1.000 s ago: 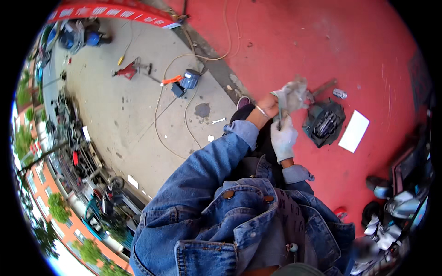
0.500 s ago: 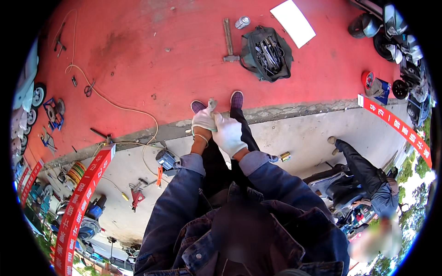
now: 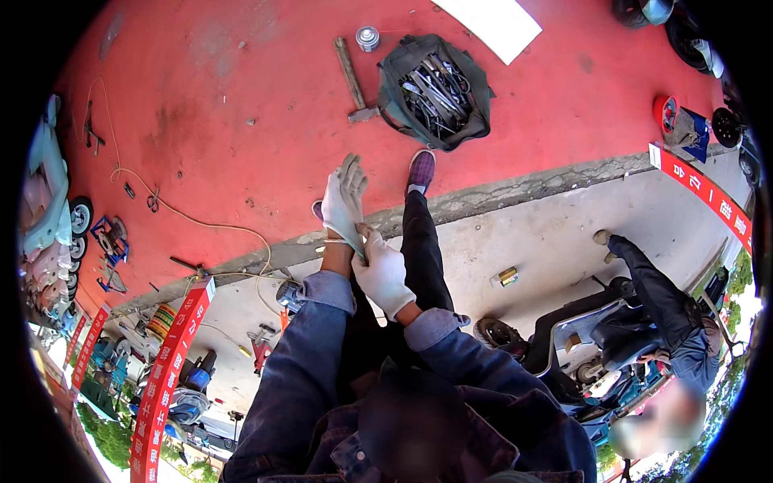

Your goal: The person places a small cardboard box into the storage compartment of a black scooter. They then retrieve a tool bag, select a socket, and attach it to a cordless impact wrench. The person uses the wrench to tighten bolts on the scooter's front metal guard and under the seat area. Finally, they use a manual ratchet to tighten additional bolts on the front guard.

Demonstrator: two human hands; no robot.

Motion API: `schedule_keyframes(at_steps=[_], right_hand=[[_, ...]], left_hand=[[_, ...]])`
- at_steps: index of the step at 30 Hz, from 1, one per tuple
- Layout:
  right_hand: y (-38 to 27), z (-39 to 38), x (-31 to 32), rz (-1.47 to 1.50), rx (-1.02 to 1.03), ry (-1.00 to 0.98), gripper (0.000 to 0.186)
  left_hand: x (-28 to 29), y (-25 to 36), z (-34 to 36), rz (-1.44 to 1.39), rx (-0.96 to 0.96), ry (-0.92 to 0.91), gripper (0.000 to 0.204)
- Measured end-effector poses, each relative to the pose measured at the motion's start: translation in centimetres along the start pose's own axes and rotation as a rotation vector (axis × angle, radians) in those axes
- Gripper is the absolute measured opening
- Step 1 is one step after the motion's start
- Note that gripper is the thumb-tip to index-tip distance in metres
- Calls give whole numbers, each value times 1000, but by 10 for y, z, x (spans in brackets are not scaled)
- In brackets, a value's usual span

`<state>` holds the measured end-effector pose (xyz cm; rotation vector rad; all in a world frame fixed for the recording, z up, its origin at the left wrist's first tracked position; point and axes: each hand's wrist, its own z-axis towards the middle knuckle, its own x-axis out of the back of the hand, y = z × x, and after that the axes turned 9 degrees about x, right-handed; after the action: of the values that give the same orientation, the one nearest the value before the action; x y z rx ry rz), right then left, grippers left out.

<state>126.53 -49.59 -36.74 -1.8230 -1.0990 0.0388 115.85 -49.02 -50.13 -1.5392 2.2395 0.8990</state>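
Note:
My left hand (image 3: 345,197) wears a white work glove with greyish fingertips, its fingers stretched upward. My right hand (image 3: 378,274), also gloved, pinches the cuff of the left glove (image 3: 349,235) at the wrist, near a thin band around my bare wrist. Beyond my hands on the red floor lie a dark canvas tool bag (image 3: 435,95) full of metal tools, a wooden-handled hammer (image 3: 351,76) and a small can (image 3: 367,39). My feet in purple shoes (image 3: 421,169) are either side of my hands.
A white board (image 3: 491,24) lies beyond the bag. An orange hose (image 3: 205,223) snakes at left beside parked scooters (image 3: 52,217) and red banners (image 3: 173,378). A red bucket (image 3: 665,114) is at right. Another person (image 3: 676,318) works at a vehicle behind, right, on the concrete.
My view has swung round toward the red floor. My left hand's fingers, earlier covered or overlapped by the right, now stretch out straight, with the right hand lower at the wrist cuff.

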Motion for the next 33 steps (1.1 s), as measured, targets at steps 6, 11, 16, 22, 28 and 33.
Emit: schedule_keyframes(at_steps=[6,11,16,22,28,33], right_hand=[[90,55,59,81,43,117,32],[110,74,80,25,111,-14,32],[264,167,97,255,-75,-63,20],[413,344,78,-312,154,211,37],[435,390,33,-394,-55,250,71],[422,386,19,-388,-161,135,60]], left_hand=[[-124,-76,73,1104,-258,829,35],[-61,-135,145,1039,-65,652,28],[-36,-132,215,1944,-172,107,24],[0,-143,313,2586,-542,-418,32],[49,-121,309,2663,-78,-249,34],[32,-107,303,2384,-730,-326,35]])
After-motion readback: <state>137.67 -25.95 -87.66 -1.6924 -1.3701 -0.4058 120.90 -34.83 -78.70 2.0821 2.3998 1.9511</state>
